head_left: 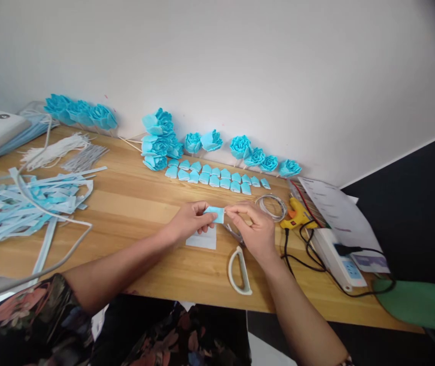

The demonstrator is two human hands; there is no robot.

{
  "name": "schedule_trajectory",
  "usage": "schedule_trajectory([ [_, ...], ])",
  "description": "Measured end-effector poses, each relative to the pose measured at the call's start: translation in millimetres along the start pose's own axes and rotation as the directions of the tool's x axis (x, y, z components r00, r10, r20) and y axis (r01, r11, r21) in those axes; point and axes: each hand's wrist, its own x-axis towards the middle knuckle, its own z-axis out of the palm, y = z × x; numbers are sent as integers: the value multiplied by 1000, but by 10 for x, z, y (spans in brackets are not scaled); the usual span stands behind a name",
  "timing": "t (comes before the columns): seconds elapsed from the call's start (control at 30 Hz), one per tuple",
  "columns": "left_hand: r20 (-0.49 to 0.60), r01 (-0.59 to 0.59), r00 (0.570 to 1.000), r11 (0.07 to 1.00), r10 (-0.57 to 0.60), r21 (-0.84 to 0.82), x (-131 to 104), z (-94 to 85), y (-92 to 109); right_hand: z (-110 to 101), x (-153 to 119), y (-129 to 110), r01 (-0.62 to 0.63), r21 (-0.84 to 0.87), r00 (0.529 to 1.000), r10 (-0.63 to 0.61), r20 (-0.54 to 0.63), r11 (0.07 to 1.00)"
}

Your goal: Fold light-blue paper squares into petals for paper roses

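A small light-blue rectangular piece [220,215], fabric-like, is pinched between the thumb and fingers of my left hand [190,222]. The fingertips of my right hand [256,227] are closed at its right-hand edge. Just beneath my hands, a pale flat sheet [204,239] lies on the wooden table [133,198]. Scissors with a white handle [241,272] rest under and in front of my right hand, which partly covers them. Beyond my hands are two rows of folded blue petals [214,180].
Blue handmade roses [240,146] line the wall. Cut blue strips [30,203], white cords [55,150] and grey wires [85,158] lie left, crossed by a cable. At right are a wire coil [271,207], a yellow glue gun [297,213], a power strip [337,259] and papers [341,218].
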Motion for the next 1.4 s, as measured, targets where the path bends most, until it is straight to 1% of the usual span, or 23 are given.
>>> schedule_trajectory([
  [0.07,11,6,1000,1000,-6,-3,1,5,-7,6,4,3,111,-49,994,-111,-3,993],
  [0.13,22,11,1000,1000,-10,-8,2,12,-8,14,5,13,189,-111,981,-191,-12,976],
  [0.23,38,18,999,1000,-17,-21,-2,21,-4,29,-3,25,268,-195,960,-278,-25,943],
  [0.3,43,22,999,999,-20,-26,-7,25,-1,39,-8,20,291,-233,952,-304,-22,928],
  [0.4,45,24,999,999,-23,-28,-12,27,2,53,-8,3,304,-259,950,-313,7,917],
  [0.53,42,16,999,1000,-15,-27,-1,18,-2,74,-2,-6,313,-231,948,-318,16,921],
  [0.8,70,-47,996,998,50,-49,26,-12,-47,112,1,41,275,-191,961,-275,25,942],
  [0.97,78,-55,995,998,58,-32,32,-21,-58,103,7,58,249,-156,968,-243,55,956],
  [1.2,46,-56,997,998,54,25,30,-26,-59,94,11,57,229,-141,972,-219,80,963],
  [1.3,18,-60,998,997,59,48,30,-24,-57,97,3,53,243,-150,968,-230,98,959],
  [1.4,7,-64,998,998,64,27,34,-25,-42,99,-7,51,265,-173,962,-249,112,948],
])
